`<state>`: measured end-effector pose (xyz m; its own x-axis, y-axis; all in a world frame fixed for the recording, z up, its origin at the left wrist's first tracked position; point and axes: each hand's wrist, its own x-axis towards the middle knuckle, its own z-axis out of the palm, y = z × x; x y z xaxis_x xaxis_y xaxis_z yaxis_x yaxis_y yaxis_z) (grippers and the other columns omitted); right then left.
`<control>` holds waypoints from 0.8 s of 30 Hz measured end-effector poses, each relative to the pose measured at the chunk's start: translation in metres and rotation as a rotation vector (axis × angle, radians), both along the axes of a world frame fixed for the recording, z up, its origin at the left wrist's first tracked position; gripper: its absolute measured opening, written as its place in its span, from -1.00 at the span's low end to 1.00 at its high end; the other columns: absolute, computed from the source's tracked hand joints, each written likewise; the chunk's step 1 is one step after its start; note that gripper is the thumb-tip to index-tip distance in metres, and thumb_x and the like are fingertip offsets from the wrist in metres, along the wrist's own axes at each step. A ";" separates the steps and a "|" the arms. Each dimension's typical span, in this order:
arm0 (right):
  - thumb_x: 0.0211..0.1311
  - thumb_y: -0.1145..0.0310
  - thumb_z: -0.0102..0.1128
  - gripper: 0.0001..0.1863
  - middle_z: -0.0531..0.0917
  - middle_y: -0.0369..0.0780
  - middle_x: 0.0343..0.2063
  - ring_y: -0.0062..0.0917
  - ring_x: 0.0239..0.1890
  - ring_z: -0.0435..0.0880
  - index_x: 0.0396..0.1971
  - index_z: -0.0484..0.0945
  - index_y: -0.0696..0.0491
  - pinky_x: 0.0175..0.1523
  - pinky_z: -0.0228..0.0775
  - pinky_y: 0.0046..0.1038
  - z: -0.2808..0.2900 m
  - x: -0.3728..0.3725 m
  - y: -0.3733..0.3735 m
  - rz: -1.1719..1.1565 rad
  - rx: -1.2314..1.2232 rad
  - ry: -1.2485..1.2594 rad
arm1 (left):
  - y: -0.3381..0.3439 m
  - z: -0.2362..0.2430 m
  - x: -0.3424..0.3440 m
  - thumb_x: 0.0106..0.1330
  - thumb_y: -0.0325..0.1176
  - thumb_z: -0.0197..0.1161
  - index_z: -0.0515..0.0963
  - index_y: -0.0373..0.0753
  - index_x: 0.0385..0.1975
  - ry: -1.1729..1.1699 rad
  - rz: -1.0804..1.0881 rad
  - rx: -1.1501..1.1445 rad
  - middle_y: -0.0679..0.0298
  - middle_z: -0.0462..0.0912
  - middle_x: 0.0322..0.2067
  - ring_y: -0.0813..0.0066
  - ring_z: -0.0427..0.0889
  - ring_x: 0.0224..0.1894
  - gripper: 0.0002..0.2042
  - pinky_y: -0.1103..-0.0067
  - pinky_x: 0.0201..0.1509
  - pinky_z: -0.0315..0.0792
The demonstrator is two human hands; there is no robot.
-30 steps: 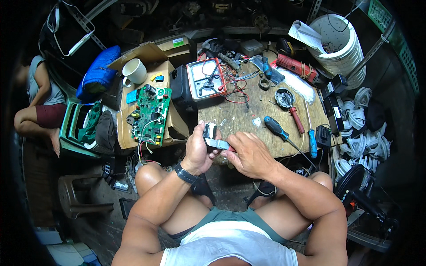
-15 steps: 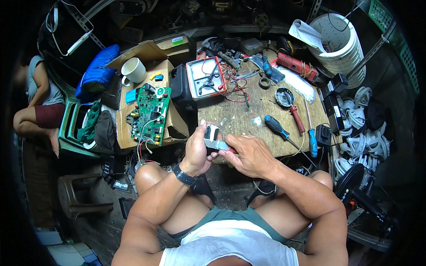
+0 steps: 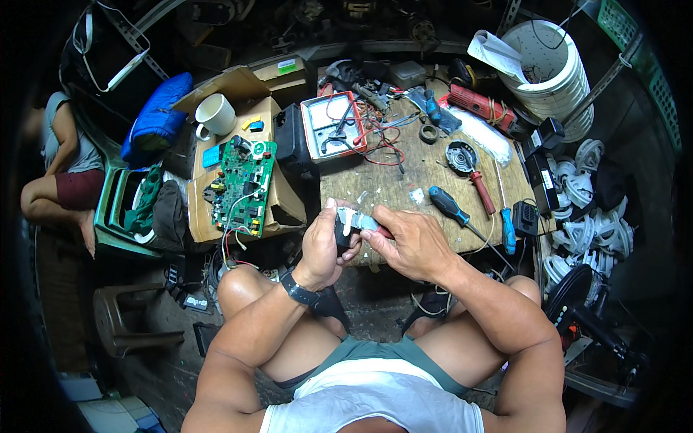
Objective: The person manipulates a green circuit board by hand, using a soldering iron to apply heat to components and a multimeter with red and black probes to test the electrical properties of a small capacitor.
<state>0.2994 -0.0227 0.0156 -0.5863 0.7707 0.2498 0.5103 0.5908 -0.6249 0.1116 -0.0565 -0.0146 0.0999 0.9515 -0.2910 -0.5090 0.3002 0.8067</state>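
My left hand [image 3: 317, 245], with a dark watch on its wrist, grips a small black block-shaped part [image 3: 341, 232] over the table's near edge. A small white strip shows at the part's top. In my right hand [image 3: 415, 242] is a red-handled tool [image 3: 385, 231]; its kind is hidden by the fingers. A pale grey-blue piece [image 3: 367, 221] lies between the hands, touching the part; whether it belongs to the tool I cannot tell. Nearest to my right hand on the wooden table [image 3: 397, 187] lies a blue-and-black screwdriver [image 3: 449, 207].
On the left, a green circuit board [image 3: 244, 187] rests on cardboard beside a cream mug [image 3: 216, 115]. An open box [image 3: 310, 123] holds wires. Rightward are a round motor part [image 3: 462, 157], a red power tool [image 3: 482, 108] and a white bucket [image 3: 556, 79]. A person [image 3: 68, 159] sits far left.
The part in my left hand has turned, so its black side shows more. My right hand has shifted slightly up, and the pale piece now lies across the part's top.
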 end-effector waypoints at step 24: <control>0.37 0.12 0.13 -0.71 0.66 -0.09 -0.44 -0.04 -0.38 0.65 -0.25 0.44 0.06 -0.30 0.44 -0.08 -0.014 -0.006 -0.021 0.132 -0.240 -0.004 | -0.010 -0.011 -0.007 0.59 0.07 -0.24 0.41 -0.19 -0.33 0.038 0.019 -0.075 0.32 0.47 -0.58 0.67 0.29 -0.72 -0.53 0.71 -0.73 0.12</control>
